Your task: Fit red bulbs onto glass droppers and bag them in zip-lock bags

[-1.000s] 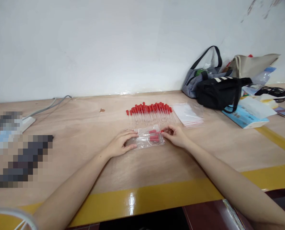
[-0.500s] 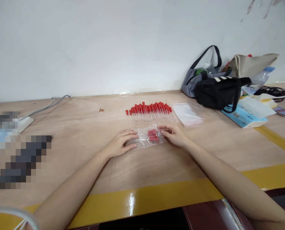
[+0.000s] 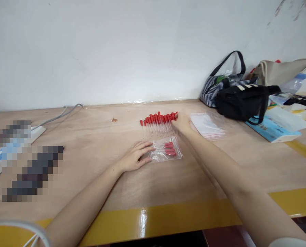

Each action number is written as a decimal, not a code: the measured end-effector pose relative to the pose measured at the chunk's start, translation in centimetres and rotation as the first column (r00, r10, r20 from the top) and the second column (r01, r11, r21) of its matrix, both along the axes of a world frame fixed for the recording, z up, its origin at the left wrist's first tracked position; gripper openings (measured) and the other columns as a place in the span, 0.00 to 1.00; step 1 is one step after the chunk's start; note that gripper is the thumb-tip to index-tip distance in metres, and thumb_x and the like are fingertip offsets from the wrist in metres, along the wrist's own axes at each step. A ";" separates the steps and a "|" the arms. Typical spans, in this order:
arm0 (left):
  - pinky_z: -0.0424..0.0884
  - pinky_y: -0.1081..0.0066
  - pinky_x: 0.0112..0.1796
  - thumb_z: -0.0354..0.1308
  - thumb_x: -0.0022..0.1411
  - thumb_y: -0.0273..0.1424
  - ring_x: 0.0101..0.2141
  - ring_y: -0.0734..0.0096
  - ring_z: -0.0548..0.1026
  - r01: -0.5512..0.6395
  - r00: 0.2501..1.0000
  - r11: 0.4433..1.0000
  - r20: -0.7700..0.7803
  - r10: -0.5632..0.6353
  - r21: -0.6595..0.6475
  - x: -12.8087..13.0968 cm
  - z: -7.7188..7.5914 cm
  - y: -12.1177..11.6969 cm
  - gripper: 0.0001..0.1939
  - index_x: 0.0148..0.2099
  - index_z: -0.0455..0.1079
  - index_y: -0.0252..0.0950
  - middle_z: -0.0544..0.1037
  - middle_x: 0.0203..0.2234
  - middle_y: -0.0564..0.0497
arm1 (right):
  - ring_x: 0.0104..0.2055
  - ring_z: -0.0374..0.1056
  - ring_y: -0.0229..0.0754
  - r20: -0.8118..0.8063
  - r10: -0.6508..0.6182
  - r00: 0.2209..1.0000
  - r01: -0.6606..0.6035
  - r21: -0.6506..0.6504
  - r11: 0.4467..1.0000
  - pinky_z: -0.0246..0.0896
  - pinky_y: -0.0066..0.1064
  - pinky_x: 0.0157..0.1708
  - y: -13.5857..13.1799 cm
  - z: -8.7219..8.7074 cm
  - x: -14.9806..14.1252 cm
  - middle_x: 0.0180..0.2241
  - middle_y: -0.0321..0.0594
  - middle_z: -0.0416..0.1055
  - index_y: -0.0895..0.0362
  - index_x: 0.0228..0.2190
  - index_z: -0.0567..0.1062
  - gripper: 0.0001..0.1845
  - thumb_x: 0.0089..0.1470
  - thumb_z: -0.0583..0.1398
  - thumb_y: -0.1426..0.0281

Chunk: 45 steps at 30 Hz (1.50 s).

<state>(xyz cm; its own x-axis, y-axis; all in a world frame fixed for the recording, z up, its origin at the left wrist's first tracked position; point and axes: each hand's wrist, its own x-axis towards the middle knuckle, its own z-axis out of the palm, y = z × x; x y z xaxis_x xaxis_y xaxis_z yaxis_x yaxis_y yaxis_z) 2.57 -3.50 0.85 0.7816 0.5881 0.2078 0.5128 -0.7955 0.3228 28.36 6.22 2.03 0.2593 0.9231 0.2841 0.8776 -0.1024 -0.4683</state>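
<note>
A clear zip bag lies flat on the table with several red-bulbed droppers inside it. My left hand rests at its left end, fingers spread and fingertips on the plastic. Behind the bag, a row of loose droppers with red bulbs and thin clear tubes lies side by side. At the right end of that row, my right hand pinches at a red bulb, its fingers partly hiding what they grip. Just right of this hand sits a stack of white-looking zip bags.
A striped bag and a black bag stand against the wall at the back right. In front of them is a blue tissue pack. On the left are a power strip and a blurred dark object. Yellow tape lines the front edge.
My right hand has left the bag's right end and reached back to the dropper row. My left hand stays on the bag. The view has shifted slightly.
</note>
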 end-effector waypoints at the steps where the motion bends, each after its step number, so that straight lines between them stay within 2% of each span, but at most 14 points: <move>1: 0.52 0.57 0.56 0.48 0.62 0.39 0.56 0.63 0.57 0.003 1.000 1.000 -0.005 -0.003 0.003 0.0 0.0 0.0 0.21 0.56 0.60 0.41 0.61 0.56 0.47 | 0.37 0.69 0.46 0.009 -0.016 1.000 0.016 -0.033 0.999 0.60 0.32 0.36 0.3 0.0 -0.3 0.33 0.50 0.73 0.61 0.31 0.73 0.11 0.43 0.55 0.75; 4: 0.52 0.57 0.56 0.48 0.62 0.40 0.56 0.63 0.57 0.007 1.000 1.000 -0.011 -0.007 0.009 0.0 -0.1 0.0 0.21 0.56 0.60 0.41 0.61 0.56 0.47 | 0.37 0.69 0.48 -0.001 -0.049 0.999 0.049 -0.089 0.995 0.60 0.33 0.35 0.9 0.0 -0.9 0.34 0.52 0.72 0.62 0.32 0.72 0.12 0.42 0.55 0.77; 6: 0.53 0.58 0.56 0.48 0.62 0.40 0.56 0.64 0.56 0.007 1.000 1.000 -0.011 -0.007 0.011 -0.1 -0.1 0.1 0.21 0.56 0.60 0.42 0.61 0.56 0.47 | 0.38 0.69 0.49 -0.044 -0.069 0.997 0.066 -0.070 0.995 0.61 0.34 0.36 1.0 0.2 -1.0 0.35 0.53 0.72 0.63 0.34 0.71 0.13 0.42 0.55 0.77; 9: 0.53 0.57 0.56 0.48 0.62 0.40 0.56 0.63 0.57 0.014 1.000 1.000 -0.005 -0.014 0.016 -0.1 -0.2 0.2 0.21 0.56 0.60 0.42 0.61 0.56 0.48 | 0.38 0.68 0.49 -0.170 -0.048 0.984 0.058 0.056 0.997 0.61 0.36 0.39 0.5 0.8 -0.4 0.33 0.52 0.72 0.65 0.40 0.69 0.17 0.44 0.55 0.75; 12: 0.53 0.57 0.55 0.48 0.62 0.39 0.56 0.63 0.57 0.015 1.000 1.000 0.001 -0.015 0.014 -0.1 -0.2 0.2 0.21 0.56 0.61 0.42 0.61 0.56 0.47 | 0.35 0.68 0.45 -0.286 0.032 0.958 0.021 0.178 0.984 0.62 0.36 0.39 -1.2 1.1 1.1 0.29 0.45 0.70 0.67 0.46 0.64 0.23 0.45 0.54 0.73; 14: 0.54 0.57 0.55 0.48 0.62 0.39 0.56 0.63 0.57 0.013 1.000 1.000 0.007 -0.013 0.007 -0.1 -0.3 0.3 0.20 0.56 0.61 0.42 0.62 0.55 0.47 | 0.30 0.67 0.41 -0.415 0.102 0.904 -0.006 0.227 0.974 0.64 0.35 0.34 -3.0 0.7 2.3 0.27 0.39 0.68 0.66 0.50 0.59 0.28 0.45 0.54 0.71; 17: 0.55 0.57 0.55 0.49 0.61 0.39 0.56 0.62 0.57 0.010 1.000 1.000 0.017 -0.010 -0.003 -0.1 -0.2 0.5 0.20 0.55 0.62 0.43 0.62 0.55 0.48 | 0.19 0.62 0.35 -0.640 0.213 0.738 -0.063 0.250 0.966 0.62 0.29 0.20 -6.1 -0.7 3.6 0.26 0.31 0.62 0.59 0.55 0.47 0.37 0.43 0.54 0.69; 19: 0.55 0.56 0.55 0.49 0.61 0.39 0.56 0.62 0.58 0.006 1.000 1.000 0.016 -0.006 -0.009 -0.1 -0.2 0.5 0.20 0.55 0.62 0.43 0.62 0.55 0.48 | 0.17 0.60 0.31 -0.714 0.237 0.658 -0.062 0.263 0.963 0.59 0.25 0.15 -7.7 -1.8 4.0 0.27 0.28 0.59 0.53 0.55 0.44 0.39 0.42 0.55 0.68; 23: 0.55 0.56 0.55 0.49 0.61 0.39 0.56 0.62 0.58 -0.001 1.000 1.000 0.007 0.001 -0.015 -0.1 -0.1 0.5 0.20 0.55 0.62 0.43 0.62 0.55 0.48 | 0.18 0.61 0.30 -0.795 0.216 0.567 0.009 0.268 0.963 0.60 0.24 0.16 -9.0 -3.3 3.9 0.27 0.27 0.57 0.51 0.53 0.45 0.38 0.42 0.55 0.67; 27: 0.55 0.56 0.55 0.49 0.61 0.39 0.56 0.62 0.58 -0.002 1.000 1.000 0.010 0.003 -0.016 -0.2 -0.1 0.4 0.20 0.55 0.62 0.44 0.62 0.55 0.48 | 0.19 0.63 0.31 -0.831 0.236 0.504 -0.013 0.266 0.964 0.64 0.26 0.18 -8.8 -3.6 2.9 0.27 0.28 0.58 0.52 0.51 0.46 0.35 0.42 0.55 0.67; 34: 0.56 0.56 0.54 0.49 0.61 0.40 0.56 0.61 0.58 0.006 1.000 1.000 0.019 -0.005 -0.025 -0.2 -0.1 0.4 0.20 0.55 0.62 0.44 0.62 0.55 0.48 | 0.18 0.63 0.31 -0.829 0.276 0.487 -0.115 0.252 0.961 0.64 0.26 0.18 -9.9 -2.8 1.0 0.27 0.28 0.58 0.52 0.48 0.49 0.32 0.42 0.57 0.65; 40: 0.55 0.55 0.54 0.49 0.61 0.40 0.56 0.61 0.58 0.002 0.999 0.999 0.036 0.000 -0.032 -0.1 -0.1 0.4 0.20 0.55 0.62 0.44 0.62 0.55 0.48 | 0.19 0.64 0.31 -0.828 0.302 0.473 -0.153 0.260 0.953 0.65 0.27 0.20 -10.3 -2.9 0.8 0.28 0.28 0.58 0.51 0.45 0.49 0.30 0.42 0.57 0.64; 45: 0.54 0.55 0.55 0.50 0.61 0.39 0.56 0.61 0.58 -0.001 0.999 0.999 0.038 0.003 -0.040 -0.1 -0.1 0.4 0.20 0.55 0.63 0.44 0.62 0.55 0.48 | 0.22 0.67 0.33 -0.825 0.289 0.485 -0.099 0.276 0.956 0.68 0.29 0.24 -10.1 -3.2 0.9 0.28 0.28 0.59 0.51 0.41 0.48 0.25 0.44 0.56 0.65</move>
<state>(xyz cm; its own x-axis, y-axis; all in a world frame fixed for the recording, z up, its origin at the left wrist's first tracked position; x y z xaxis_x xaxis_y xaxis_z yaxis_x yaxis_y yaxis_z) 2.46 -3.13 0.79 0.7723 0.5980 0.2141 0.5009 -0.7807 0.3737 29.22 -3.92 -1.16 0.2811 0.9425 0.1810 0.0288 0.1802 -0.9832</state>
